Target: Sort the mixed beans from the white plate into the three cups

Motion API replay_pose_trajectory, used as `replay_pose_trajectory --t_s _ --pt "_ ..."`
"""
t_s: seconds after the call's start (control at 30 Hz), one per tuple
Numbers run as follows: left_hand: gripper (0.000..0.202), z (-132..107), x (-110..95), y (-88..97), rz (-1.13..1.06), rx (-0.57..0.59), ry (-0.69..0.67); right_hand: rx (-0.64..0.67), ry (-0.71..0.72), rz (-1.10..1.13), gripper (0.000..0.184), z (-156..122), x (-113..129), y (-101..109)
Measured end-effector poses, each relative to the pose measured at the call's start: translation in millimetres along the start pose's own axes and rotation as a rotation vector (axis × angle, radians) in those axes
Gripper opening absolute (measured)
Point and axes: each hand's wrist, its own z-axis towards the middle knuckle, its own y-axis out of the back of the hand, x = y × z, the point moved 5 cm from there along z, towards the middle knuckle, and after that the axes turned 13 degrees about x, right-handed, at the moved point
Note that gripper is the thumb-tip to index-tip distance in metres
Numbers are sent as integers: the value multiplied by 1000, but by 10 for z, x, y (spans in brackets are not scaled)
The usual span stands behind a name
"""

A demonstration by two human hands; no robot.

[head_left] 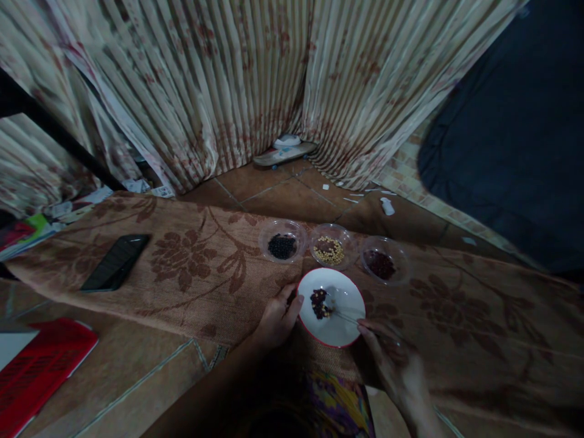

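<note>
Left hand point(276, 319) at nine o'clock of the plate point(349, 301), thumb tip against the red rim, fingers loosely curled on the cloth point(191, 274). Too dark to tell whether gripping the rim or only resting against it.

Right hand point(387, 356) at five o'clock of the plate, blurred, fingers pinched shut on a thin tool point(347, 317). Tool slanting up toward ten o'clock, across the white of the plate, tip just beside the mixed beans point(319, 304).

Mixed beans in a small heap left of the plate's middle: dark, reddish and pale grains together. Rest of the plate bare.

Plate near the cloth's near edge, straight ahead of the body. Beyond it, from eleven to one o'clock, a row of three clear bowls:
- black-bean bowl point(264, 240) at eleven o'clock, apart from the plate;
- yellow-bean bowl point(331, 226) at twelve o'clock, just beside the plate's far rim;
- red-bean bowl point(401, 261) at one o'clock, near the rim.

Bowls close side by side, each with a small heap in the bottom.

Phone point(116, 261) well apart at nine o'clock on the cloth, flat, screen dark. Red book point(41, 365) on the floor point(292, 194) at eight o'clock. Curtain point(205, 79) across the far side, a sandal point(283, 152) at its hem at twelve o'clock. Dark fabric point(511, 134) filling the view at two o'clock.
</note>
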Motion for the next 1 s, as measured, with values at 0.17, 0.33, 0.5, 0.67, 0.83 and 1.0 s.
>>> replay_pose_trajectory --t_s 0.17,0.33,0.5,0.67,0.83,1.0 --pt "36 6 5 -5 0 2 -14 29 18 -12 23 13 39 -19" --pt "36 8 14 -8 9 0 -6 23 52 -40 24 13 108 -24" --pt "37 3 41 -5 12 -14 5 -18 89 -53 24 15 82 -19" --pt "37 1 53 -4 18 -19 25 -51 64 -32 22 -11 16 -22" --pt "34 -1 9 4 -2 -15 11 -202 99 -4 25 36 30 285" --pt "34 -6 -11 12 -22 -22 -4 -625 130 -137 27 283 34 930"
